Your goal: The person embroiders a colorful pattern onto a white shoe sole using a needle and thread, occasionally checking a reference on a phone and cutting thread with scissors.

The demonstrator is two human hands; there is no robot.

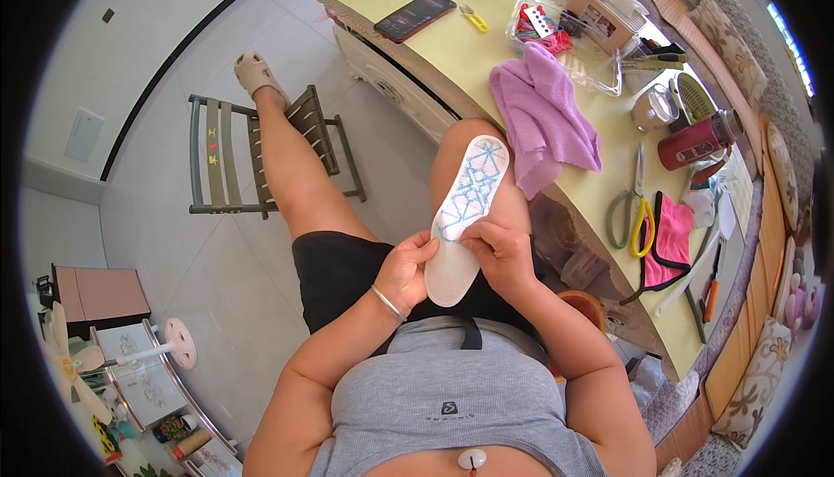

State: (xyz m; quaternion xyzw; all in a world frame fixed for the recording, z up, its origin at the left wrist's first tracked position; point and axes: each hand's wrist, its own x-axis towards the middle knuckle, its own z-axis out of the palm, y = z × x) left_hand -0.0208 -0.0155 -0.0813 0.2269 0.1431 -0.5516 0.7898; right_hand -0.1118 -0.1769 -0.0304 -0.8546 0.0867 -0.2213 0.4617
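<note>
A white shoe insole (473, 183) with blue cross-stitch lines on its upper half lies over my lap, its lower half plain white. My left hand (405, 274) grips the insole's left edge, thumb on top, with a silver bangle on that wrist. On the opposite side, my right hand (501, 253) has its thumb and fingers pinched together at the lower end of the stitching. Whether a needle or thread sits in that pinch is too small to make out. The insole's wide top end rests over my right thigh.
The yellow table (569, 208) at my right bears a purple cloth (546, 116), scissors (641, 216), a phone (415, 17), yellow thread snips (473, 18), a pink cloth (669, 238), a maroon flask (699, 140) and a clear box of threads (543, 29). My left foot rests on a folding stool (313, 121).
</note>
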